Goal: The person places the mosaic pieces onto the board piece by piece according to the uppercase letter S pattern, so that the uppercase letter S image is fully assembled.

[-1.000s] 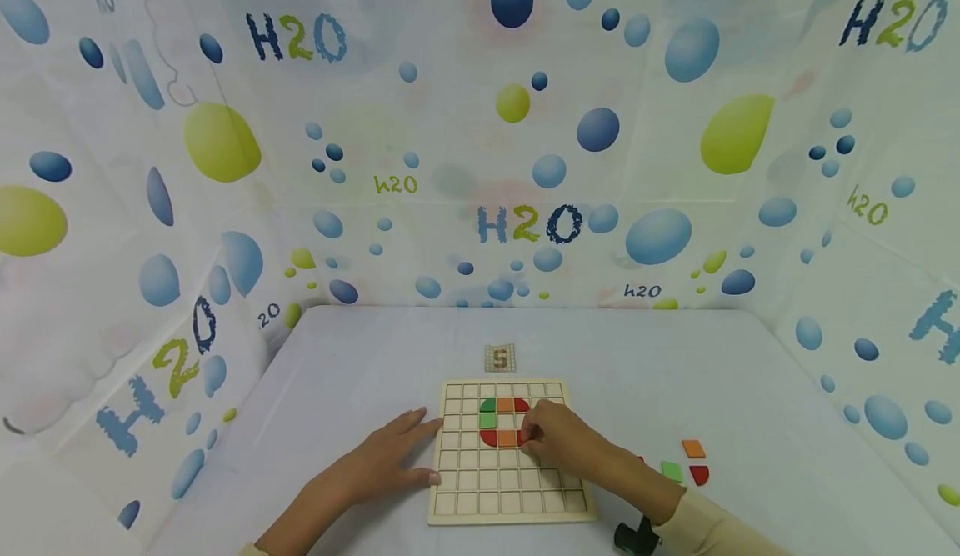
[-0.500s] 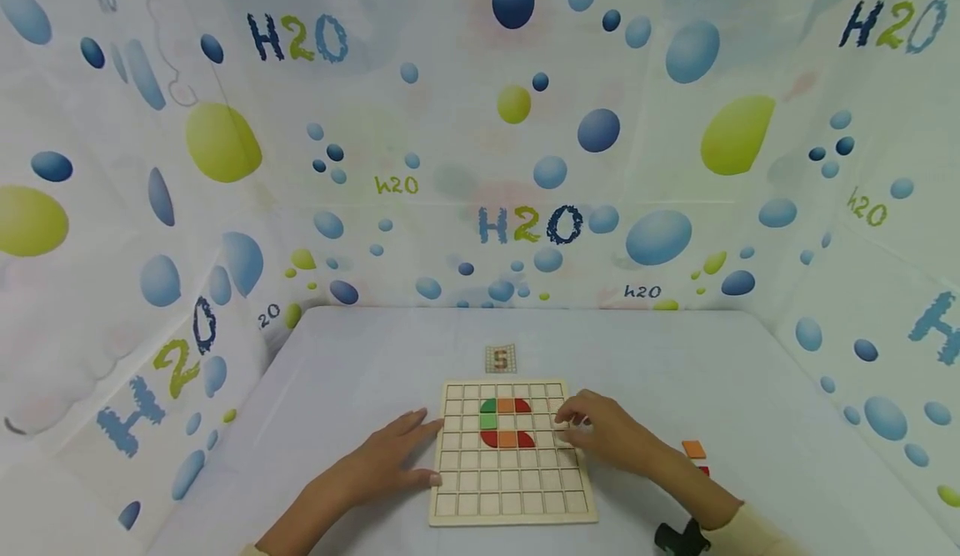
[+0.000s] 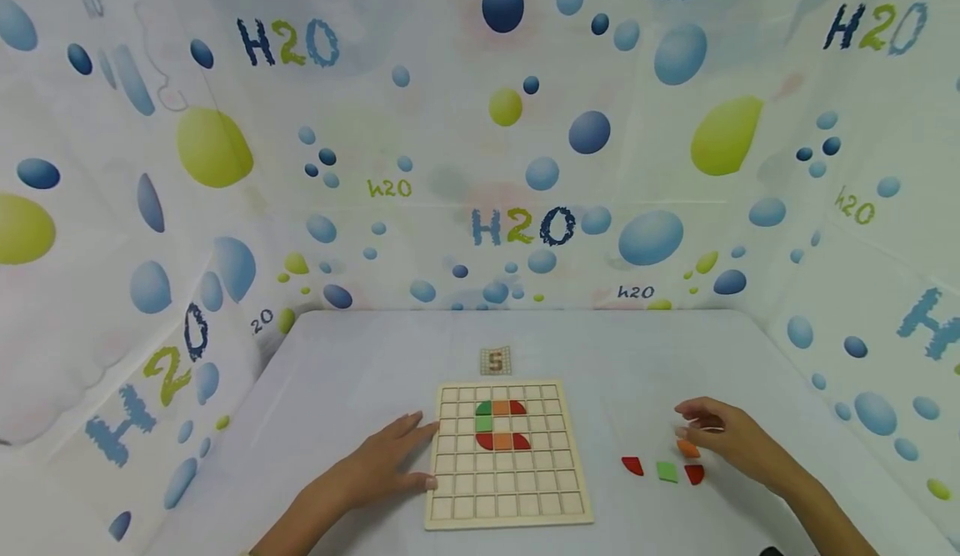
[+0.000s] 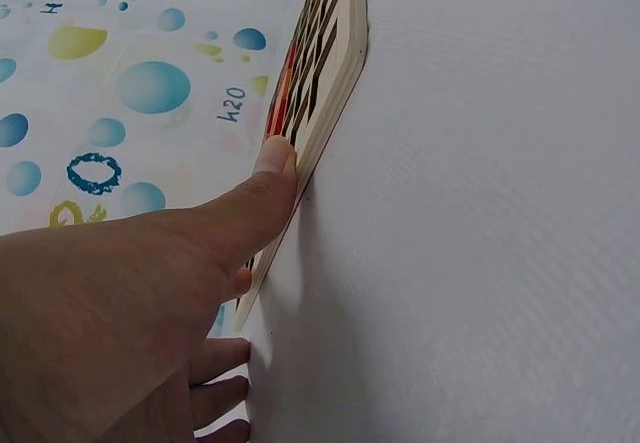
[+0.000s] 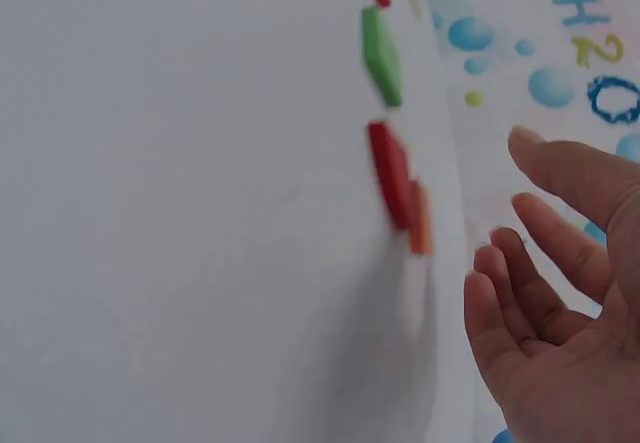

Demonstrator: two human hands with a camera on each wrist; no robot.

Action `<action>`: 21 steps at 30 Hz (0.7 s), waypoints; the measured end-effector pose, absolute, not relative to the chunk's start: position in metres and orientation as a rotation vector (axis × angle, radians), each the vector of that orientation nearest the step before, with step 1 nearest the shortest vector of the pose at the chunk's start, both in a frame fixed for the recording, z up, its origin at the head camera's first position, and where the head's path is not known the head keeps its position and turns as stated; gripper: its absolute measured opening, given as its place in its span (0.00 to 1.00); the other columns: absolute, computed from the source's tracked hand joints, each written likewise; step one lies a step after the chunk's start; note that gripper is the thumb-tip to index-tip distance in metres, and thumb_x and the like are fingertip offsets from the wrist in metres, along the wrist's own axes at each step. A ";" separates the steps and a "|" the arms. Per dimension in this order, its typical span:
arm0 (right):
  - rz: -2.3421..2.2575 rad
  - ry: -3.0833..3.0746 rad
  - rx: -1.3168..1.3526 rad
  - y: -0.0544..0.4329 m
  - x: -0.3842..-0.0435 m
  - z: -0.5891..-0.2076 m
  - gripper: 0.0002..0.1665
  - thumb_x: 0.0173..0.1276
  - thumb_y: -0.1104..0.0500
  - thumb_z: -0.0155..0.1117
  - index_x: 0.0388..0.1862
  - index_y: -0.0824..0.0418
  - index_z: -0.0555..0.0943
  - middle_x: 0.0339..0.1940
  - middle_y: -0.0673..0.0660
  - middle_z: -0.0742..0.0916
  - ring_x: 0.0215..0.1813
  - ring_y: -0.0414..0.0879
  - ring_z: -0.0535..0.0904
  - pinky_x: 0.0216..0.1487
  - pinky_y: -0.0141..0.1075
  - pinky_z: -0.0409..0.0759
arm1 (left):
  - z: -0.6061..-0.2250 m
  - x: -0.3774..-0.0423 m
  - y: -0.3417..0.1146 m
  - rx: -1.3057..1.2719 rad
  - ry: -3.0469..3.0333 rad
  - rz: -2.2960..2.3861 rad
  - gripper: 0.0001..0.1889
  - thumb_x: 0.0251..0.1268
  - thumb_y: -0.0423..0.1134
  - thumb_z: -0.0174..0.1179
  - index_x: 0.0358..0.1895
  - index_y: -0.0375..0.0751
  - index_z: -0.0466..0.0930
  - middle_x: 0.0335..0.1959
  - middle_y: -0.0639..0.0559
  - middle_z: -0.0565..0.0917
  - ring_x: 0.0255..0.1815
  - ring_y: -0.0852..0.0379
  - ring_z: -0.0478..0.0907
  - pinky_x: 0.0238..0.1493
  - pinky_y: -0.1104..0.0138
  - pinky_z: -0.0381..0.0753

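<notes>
A wooden grid board [image 3: 510,506] lies on the table with several red, orange and green tiles set in its upper cells. My left hand [image 3: 386,460] rests at its left edge, thumb and fingertips touching the frame; in the left wrist view the thumb [image 4: 270,178] lies on the rim. To the right, my right hand [image 3: 727,435] hovers over an orange tile [image 3: 687,449], partly covering it. Its fingers are loosely bent and hold nothing, as the right wrist view shows too. Near it lie a red tile [image 3: 694,474], a green square tile [image 3: 667,472] and another red tile [image 3: 632,466].
A small pattern card [image 3: 496,361] with an S-like figure lies behind the board. White cloth covers the table [image 3: 360,356], and a curtain [image 3: 420,122] with bubbles and H2O lettering stands behind and at both sides. A dark object [image 3: 771,551] shows at the bottom edge.
My right hand has let go of the red tile at the figure's lower right and moved right, off the board to the loose tiles. The left hand has stayed at the board's edge.
</notes>
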State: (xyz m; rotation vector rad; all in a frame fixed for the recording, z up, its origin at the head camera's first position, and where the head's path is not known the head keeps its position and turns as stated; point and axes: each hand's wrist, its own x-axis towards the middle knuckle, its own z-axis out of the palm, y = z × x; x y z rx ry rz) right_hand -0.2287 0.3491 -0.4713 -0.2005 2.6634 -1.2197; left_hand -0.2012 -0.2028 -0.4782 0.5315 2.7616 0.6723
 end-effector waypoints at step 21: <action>-1.148 2.614 -0.460 0.367 -0.225 -0.486 0.23 0.74 0.56 0.71 0.61 0.68 0.80 0.59 0.60 0.85 0.54 0.34 0.78 0.55 0.20 0.79 | -0.476 -0.199 -0.203 0.522 2.757 0.680 0.46 0.62 0.66 0.70 0.81 0.51 0.67 0.83 0.34 0.61 0.82 0.30 0.59 0.76 0.34 0.65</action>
